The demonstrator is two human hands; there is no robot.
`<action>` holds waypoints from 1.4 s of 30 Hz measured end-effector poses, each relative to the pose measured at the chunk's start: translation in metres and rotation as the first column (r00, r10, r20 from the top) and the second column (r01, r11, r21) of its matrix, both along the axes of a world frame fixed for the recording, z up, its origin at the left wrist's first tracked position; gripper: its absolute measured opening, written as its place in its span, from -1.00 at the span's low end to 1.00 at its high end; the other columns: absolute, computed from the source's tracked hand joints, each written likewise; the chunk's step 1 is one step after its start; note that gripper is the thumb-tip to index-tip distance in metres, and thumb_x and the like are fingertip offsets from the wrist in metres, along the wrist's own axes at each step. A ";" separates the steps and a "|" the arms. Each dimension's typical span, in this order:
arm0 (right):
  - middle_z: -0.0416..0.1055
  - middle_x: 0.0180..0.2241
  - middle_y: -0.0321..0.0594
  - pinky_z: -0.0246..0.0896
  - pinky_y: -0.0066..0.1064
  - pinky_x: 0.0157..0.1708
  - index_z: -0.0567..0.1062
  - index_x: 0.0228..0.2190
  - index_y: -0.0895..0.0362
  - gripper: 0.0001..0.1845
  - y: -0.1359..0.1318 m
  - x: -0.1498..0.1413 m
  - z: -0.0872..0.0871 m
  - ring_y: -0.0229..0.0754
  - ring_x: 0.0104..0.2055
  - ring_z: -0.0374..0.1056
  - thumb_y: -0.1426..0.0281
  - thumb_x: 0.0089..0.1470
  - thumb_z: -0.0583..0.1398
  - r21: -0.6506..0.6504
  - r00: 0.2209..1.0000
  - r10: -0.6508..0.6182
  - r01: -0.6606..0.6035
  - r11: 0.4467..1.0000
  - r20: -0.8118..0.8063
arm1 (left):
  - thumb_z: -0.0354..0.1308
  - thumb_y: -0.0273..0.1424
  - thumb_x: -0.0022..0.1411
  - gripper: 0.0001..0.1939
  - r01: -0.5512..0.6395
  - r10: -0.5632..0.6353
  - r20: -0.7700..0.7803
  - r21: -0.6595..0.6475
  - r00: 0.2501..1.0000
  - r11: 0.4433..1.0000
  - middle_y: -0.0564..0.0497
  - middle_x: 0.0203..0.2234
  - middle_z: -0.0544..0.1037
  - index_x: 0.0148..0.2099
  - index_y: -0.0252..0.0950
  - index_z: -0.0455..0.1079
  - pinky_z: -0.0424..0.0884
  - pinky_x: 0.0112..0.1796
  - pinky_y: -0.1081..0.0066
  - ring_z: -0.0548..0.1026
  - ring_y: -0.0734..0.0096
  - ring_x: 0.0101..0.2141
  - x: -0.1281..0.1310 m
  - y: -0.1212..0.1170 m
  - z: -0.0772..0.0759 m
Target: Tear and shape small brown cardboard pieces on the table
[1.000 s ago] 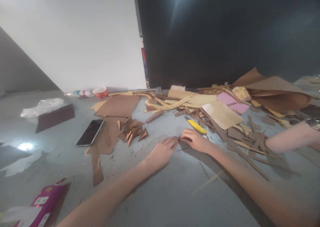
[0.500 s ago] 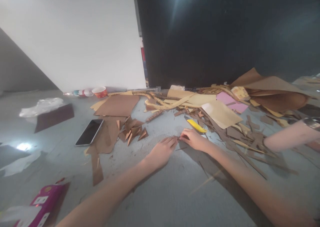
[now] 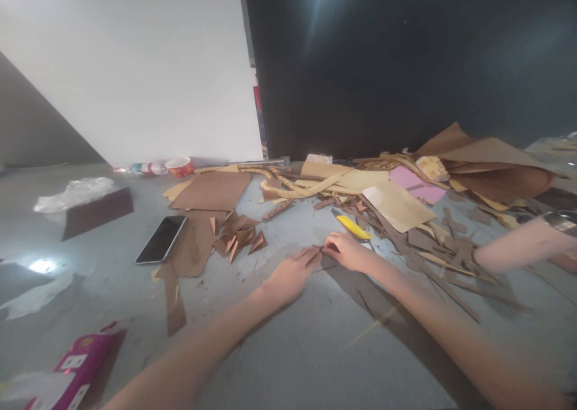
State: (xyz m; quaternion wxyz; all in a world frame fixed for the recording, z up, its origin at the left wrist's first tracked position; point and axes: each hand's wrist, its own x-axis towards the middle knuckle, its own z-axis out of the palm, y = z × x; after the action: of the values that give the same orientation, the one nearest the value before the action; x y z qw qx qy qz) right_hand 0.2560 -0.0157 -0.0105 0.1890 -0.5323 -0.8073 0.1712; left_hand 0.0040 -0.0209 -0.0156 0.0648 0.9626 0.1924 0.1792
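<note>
- Spreading under the knife (image 3: pixel 354 227), the table (image 3: pixel 315 350) is bearing scraps (image 3: pixel 466 253).
- The left hand (image 3: pixel 291 275) is touching a brown bit (image 3: pixel 321 249); whether it is gripping, I cannot tell.
- The right hand (image 3: pixel 349 252) is pinching the bit, just nearer than the knife.
- The phone (image 3: pixel 161 240) is lying well left of the knife.
- The bit is sitting front-left of the knife.

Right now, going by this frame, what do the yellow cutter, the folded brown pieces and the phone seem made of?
Yellow cutter: probably hard plastic, smooth and evenly coloured; its dark tip may be metal.
Folded brown pieces: perhaps stiff paper or thin card, matt and holding creases.
Phone: front probably glass, dark and smooth; pale rim metal or plastic, can't tell which.
</note>
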 end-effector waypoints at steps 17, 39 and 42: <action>0.48 -0.29 -0.21 0.24 -0.28 -0.16 0.54 -0.19 0.07 -0.87 -0.014 0.005 0.000 -0.12 -0.24 0.40 0.29 0.40 0.23 0.193 0.998 0.040 -0.032 0.981 -0.039 | -0.07 -0.72 0.25 -0.32 -0.039 0.048 -0.082 0.105 0.996 0.994 -0.37 0.28 0.42 0.40 -0.44 0.14 0.47 0.22 0.07 0.35 0.04 0.35 0.005 -0.003 -0.009; 0.50 -0.28 -0.13 0.26 -0.13 -0.02 0.64 0.01 0.10 -0.67 -0.028 0.005 0.006 -0.03 -0.14 0.42 0.29 0.49 0.11 0.299 0.943 0.238 -0.302 0.905 0.234 | 0.11 -0.38 0.53 -0.78 -0.018 0.069 0.205 -0.240 0.976 0.971 -0.08 -0.06 0.60 0.04 -0.24 0.57 0.51 0.09 0.23 0.54 0.28 0.02 -0.001 0.011 0.008; 0.51 -0.30 -0.14 0.27 -0.13 -0.02 0.65 0.00 0.09 -0.66 -0.026 0.005 0.005 -0.05 -0.16 0.43 0.31 0.50 0.09 0.306 0.943 0.246 -0.308 0.901 0.224 | 0.11 -0.36 0.54 -0.78 0.004 0.038 0.214 -0.192 0.976 0.981 -0.06 -0.12 0.64 -0.07 -0.26 0.60 0.50 0.06 0.24 0.54 0.27 0.00 -0.001 0.016 0.008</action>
State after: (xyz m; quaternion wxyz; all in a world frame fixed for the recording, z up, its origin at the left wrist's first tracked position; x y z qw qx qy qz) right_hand 0.2609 -0.0420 -0.0053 0.1770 -0.3845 -0.9059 0.0073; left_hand 0.0032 -0.0050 -0.0074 0.1762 0.9250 0.2086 0.2642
